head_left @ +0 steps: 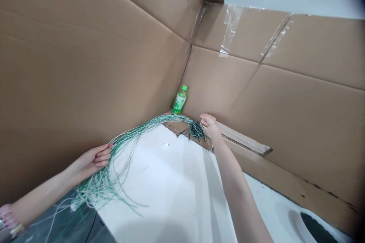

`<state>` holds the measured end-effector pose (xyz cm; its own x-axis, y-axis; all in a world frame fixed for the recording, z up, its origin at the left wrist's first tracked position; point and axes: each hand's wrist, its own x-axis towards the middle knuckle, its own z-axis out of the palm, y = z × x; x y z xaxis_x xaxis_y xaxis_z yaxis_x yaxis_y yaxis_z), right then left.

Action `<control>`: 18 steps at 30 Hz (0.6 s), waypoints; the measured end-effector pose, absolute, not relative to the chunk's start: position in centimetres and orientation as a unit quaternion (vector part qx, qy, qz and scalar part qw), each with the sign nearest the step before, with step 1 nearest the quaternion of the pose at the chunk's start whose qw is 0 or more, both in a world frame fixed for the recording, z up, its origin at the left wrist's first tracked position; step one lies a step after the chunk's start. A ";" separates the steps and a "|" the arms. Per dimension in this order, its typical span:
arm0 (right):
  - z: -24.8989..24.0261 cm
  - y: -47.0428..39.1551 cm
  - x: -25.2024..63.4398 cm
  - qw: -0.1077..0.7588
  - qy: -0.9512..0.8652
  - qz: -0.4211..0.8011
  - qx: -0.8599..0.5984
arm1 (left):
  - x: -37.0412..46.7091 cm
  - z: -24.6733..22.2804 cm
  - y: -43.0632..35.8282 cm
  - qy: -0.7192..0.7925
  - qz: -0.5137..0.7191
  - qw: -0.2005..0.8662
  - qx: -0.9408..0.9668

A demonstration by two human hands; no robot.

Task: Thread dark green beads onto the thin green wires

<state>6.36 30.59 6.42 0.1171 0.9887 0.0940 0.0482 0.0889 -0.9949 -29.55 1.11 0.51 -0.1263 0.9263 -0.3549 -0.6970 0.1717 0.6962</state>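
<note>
A long bundle of thin green and white wires (148, 124) arches across a white tabletop (171, 182). Its loose ends spread out at the lower left, and dark ends (196, 131) cluster at the far edge. My left hand (99, 156) is closed, thumb and fingertips pinching wires on the left side of the bundle. Beside the dark ends, my right hand (209, 124) is closed in a pinch on a thin wire. Its fingers partly hide the grip.
Tall cardboard walls (85, 64) meet in a corner behind the table. A green-capped bottle (179, 100) stands in that corner. A cardboard ledge (248, 140) runs along the right wall. At the lower right, a white surface has a dark round opening (322, 229).
</note>
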 end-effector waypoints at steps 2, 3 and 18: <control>7.9 31.7 5.8 0.552 -0.488 0.455 -0.499 | -29.3 0.8 0.9 0.411 0.627 0.646 0.140; 8.6 32.3 5.3 0.564 -0.481 0.461 -0.489 | -29.2 0.9 0.8 0.414 0.625 0.647 0.137; 2.6 33.0 2.8 0.612 -0.365 0.471 -0.520 | -29.2 0.2 0.4 0.428 0.659 0.604 0.132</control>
<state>2.79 32.98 2.61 0.2898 0.9561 -0.0436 -0.1977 0.0152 -0.9801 -29.23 0.42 0.16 -0.2351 0.9097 -0.3422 -0.6831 0.0959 0.7240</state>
